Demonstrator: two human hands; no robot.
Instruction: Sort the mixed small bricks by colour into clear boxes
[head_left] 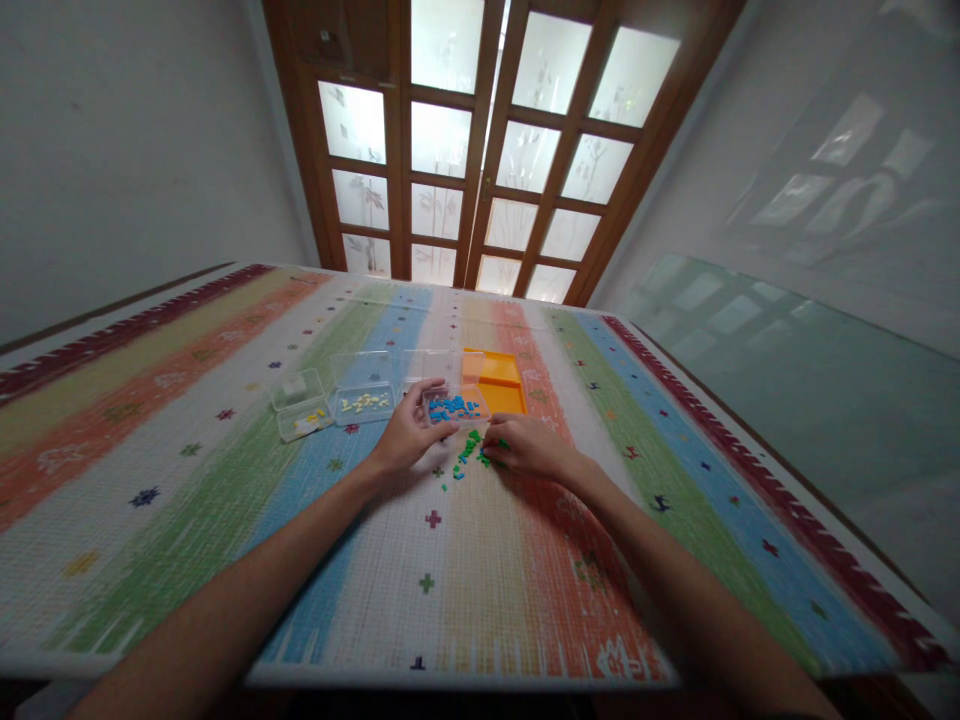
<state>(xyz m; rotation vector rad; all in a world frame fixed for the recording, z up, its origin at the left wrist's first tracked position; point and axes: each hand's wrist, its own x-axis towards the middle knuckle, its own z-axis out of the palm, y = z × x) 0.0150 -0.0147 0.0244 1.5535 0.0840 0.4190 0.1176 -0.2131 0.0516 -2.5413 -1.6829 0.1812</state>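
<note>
My left hand (411, 428) is wrapped round the left end of a clear plastic box (486, 408), thumb on the near side and fingers at the far side. Small blue pieces (453, 407) lie in the box. My right hand (529, 446) is at the right of a loose pile of small green pieces (469, 446) on the cloth, a few blue ones among them. Its fingers are bent together at the pile's edge; what they pinch, if anything, is too small to make out.
Left of my hands stand a clear box with cream pieces (364, 404) and a smaller open box with yellow pieces (306, 418). An orange two-part tray (508, 372) lies behind the blue pieces' box. A striped tablecloth (480, 560) covers the table; glazed doors (465, 150) stand beyond.
</note>
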